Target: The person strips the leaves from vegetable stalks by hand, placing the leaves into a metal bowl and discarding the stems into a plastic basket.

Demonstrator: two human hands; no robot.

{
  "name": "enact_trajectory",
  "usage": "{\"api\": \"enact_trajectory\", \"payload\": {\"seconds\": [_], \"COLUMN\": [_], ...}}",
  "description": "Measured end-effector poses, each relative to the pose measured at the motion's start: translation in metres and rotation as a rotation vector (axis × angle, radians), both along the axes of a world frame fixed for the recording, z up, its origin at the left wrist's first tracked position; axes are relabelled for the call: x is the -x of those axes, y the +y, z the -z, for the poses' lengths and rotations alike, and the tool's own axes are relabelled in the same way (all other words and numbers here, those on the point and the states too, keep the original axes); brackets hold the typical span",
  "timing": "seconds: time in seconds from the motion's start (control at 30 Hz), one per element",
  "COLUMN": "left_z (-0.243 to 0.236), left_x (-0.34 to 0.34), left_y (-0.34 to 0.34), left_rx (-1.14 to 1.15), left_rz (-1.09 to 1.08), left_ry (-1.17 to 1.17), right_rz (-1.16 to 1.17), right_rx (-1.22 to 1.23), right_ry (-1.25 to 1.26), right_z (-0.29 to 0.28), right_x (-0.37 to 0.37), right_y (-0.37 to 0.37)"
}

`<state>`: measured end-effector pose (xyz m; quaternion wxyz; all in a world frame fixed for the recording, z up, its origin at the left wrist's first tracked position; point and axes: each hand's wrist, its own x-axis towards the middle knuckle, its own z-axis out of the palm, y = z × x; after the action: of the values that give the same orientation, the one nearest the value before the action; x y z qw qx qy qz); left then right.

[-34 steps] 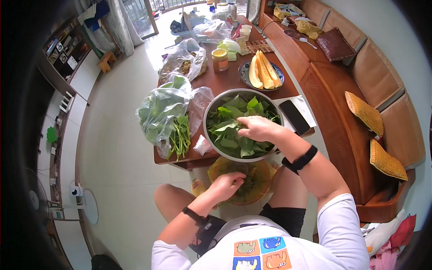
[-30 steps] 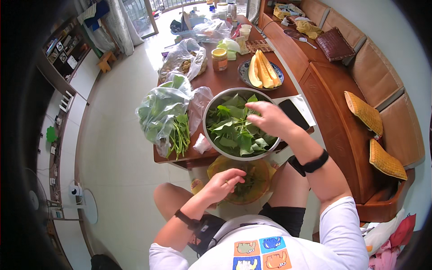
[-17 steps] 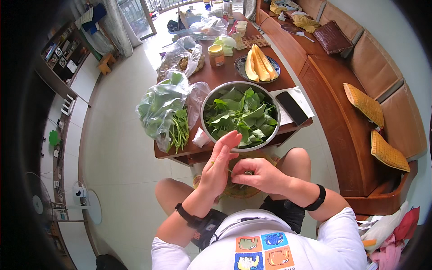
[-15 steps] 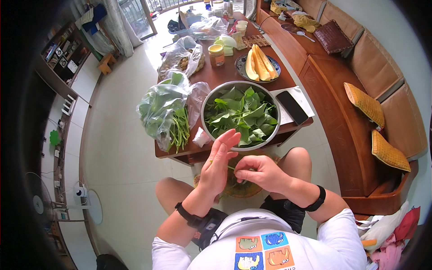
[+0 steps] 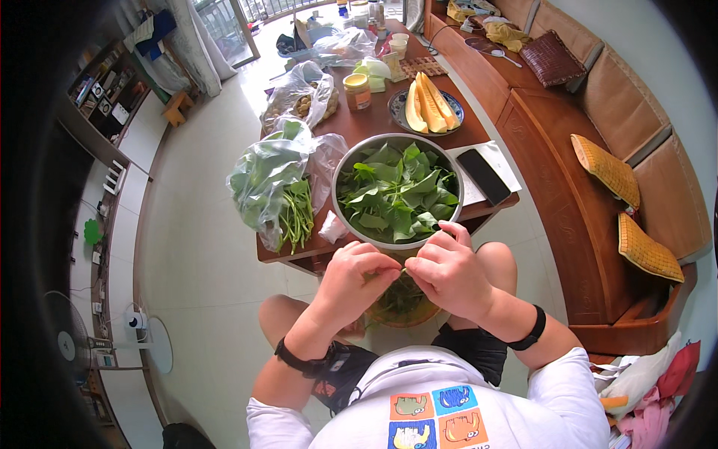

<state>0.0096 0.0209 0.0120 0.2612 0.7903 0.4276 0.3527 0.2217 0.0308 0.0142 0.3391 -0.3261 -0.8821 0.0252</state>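
Observation:
My left hand [image 5: 359,278] and my right hand [image 5: 453,271] meet just below the steel bowl, fingertips pinched. A thin green stem [image 5: 404,271] shows in the small gap between them, most of it hidden by the fingers. The bowl [image 5: 338,213] stands at the near table edge, heaped with green leaves [image 5: 400,187]. Beneath my hands, between my knees, an orange-yellow container [image 5: 407,323] holds green scraps, partly covered by my hands. Left of the bowl, leafy greens with long stems [image 5: 298,217] stick out of a clear plastic bag [image 5: 258,187].
A phone [image 5: 484,176] lies on white paper right of the bowl. Behind are a plate [image 5: 402,120] of orange melon slices [image 5: 430,105], a yellow-lidded jar [image 5: 357,93] and a bag of small round brown items [image 5: 303,97]. A wooden sofa [image 5: 546,179] runs along the right.
My left hand has turned from an upright, stretched-out palm to a pinch and dropped slightly. My right hand has shifted right and up. The fingertips of both hands now meet at the stem.

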Motion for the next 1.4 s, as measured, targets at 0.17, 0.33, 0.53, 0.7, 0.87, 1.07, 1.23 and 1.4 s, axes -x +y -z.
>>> {"api": "enact_trajectory", "payload": {"seconds": [0.17,0.33,0.53,0.7,0.87,1.07,1.23,1.4], "left_z": [-0.001,0.0,0.02,0.026,0.033,0.035,0.035,0.032], "left_x": [-0.008,-0.011,-0.017,-0.023,-0.027,-0.027,-0.023,-0.008], "left_y": [-0.004,-0.003,-0.001,0.002,0.007,0.015,0.033,0.068], "left_rx": [0.156,0.25,0.614,0.671,0.698,0.701,0.59,0.414], "left_rz": [-0.047,-0.105,-0.096,-0.11,-0.114,-0.155,-0.211,-0.297], "left_ry": [-0.074,-0.171,-0.725,-0.862,-1.001,-1.049,-1.075,-0.99], "right_rz": [0.015,0.043,0.102,0.155,0.205,0.221,0.225,0.245], "right_rx": [-0.078,0.005,0.181,0.237,0.28,0.313,0.33,0.343], "right_ry": [-0.056,0.049,0.225,0.306,0.315,0.297,0.255,0.203], "right_z": [-0.001,-0.002,0.003,0.008,0.008,0.008,0.013,0.026], "right_x": [0.0,-0.001,0.003,0.012,0.016,0.015,0.012,0.004], "right_y": [-0.002,-0.003,-0.005,-0.003,-0.002,0.001,0.003,0.005]}}
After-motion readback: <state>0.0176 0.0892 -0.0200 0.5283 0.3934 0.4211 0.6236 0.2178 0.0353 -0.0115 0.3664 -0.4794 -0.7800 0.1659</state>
